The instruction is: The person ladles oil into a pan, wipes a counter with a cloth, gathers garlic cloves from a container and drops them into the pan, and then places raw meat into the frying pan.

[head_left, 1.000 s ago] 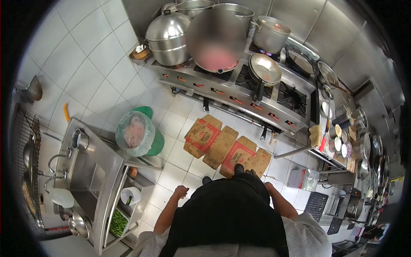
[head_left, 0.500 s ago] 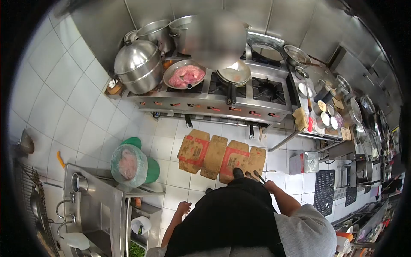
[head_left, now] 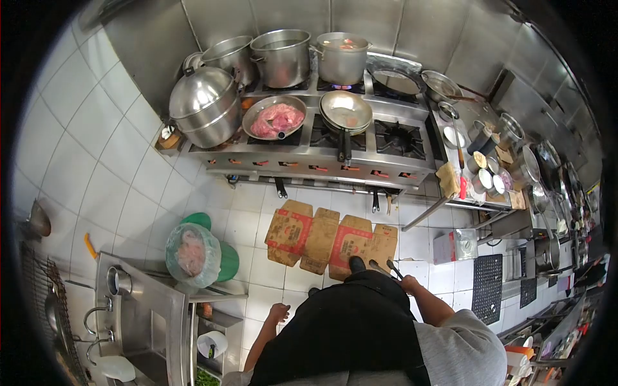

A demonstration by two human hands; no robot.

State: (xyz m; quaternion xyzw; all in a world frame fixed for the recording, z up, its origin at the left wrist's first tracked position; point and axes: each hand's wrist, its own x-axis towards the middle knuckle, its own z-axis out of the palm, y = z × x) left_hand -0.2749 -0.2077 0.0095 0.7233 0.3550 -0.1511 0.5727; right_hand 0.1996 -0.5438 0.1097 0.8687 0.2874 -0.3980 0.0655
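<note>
My right hand (head_left: 408, 284) is closed on the handle of dark metal tongs (head_left: 384, 267), their two tips apart and pointing forward over the floor. At my left side hangs my left hand (head_left: 278, 313), with nothing in it and its fingers loosely bent. Below and ahead of me, flattened cardboard (head_left: 320, 241) covers part of the tiles, and one dark shoe (head_left: 356, 264) rests at its edge. Raw pink meat (head_left: 277, 120) sits in a wide pan (head_left: 248, 128) on the front left of the stove (head_left: 302, 162).
Large pots (head_left: 281, 61) stand at the back; under one (head_left: 343, 64) a blue flame burns. Stacked frying pans (head_left: 346, 110) occupy a front burner. A lined green bin (head_left: 228, 257) and steel sink (head_left: 151, 321) are leftward. Rightward is a side table (head_left: 476, 201) with containers.
The blurred patch over the back pots is gone, so they now show. The view has shifted slightly. The tongs' tips have moved a little; my left hand stays low at my side.
</note>
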